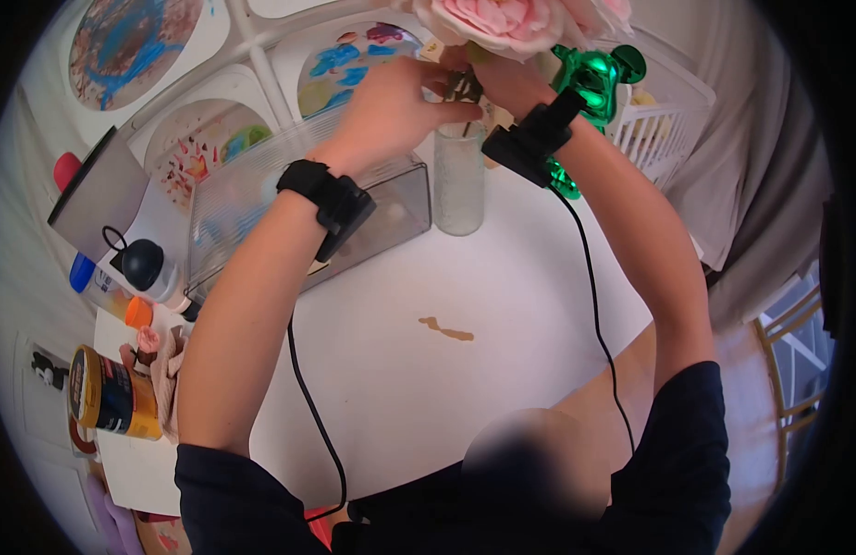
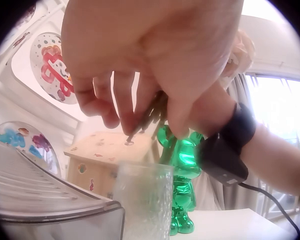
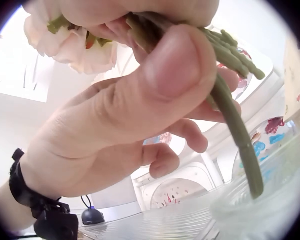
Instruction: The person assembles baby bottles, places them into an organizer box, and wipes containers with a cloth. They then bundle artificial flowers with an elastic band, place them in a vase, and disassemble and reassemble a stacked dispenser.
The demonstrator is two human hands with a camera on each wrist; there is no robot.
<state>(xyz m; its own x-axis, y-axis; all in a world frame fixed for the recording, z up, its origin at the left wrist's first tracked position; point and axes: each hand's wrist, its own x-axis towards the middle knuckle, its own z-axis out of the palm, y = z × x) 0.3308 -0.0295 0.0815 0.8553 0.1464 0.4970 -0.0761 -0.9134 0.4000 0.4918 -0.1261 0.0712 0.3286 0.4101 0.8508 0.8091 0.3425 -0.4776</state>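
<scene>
A bunch of pink roses with green stems is held over a clear textured glass vase. My left hand pinches the stems between thumb and fingers, just above the vase mouth. Higher up, my right hand grips the stems close under the blooms, partly hidden by petals in the head view. The cut ends point down, and one long stem reaches to the vase rim in the right wrist view. Textured glass stands directly below my left fingers in the left wrist view.
A clear lidded box stands left of the vase, a shiny green bear figure right of it. Behind are a white basket and a wooden box. Bottles and a yellow tub line the left edge. Cables trail from both wrists.
</scene>
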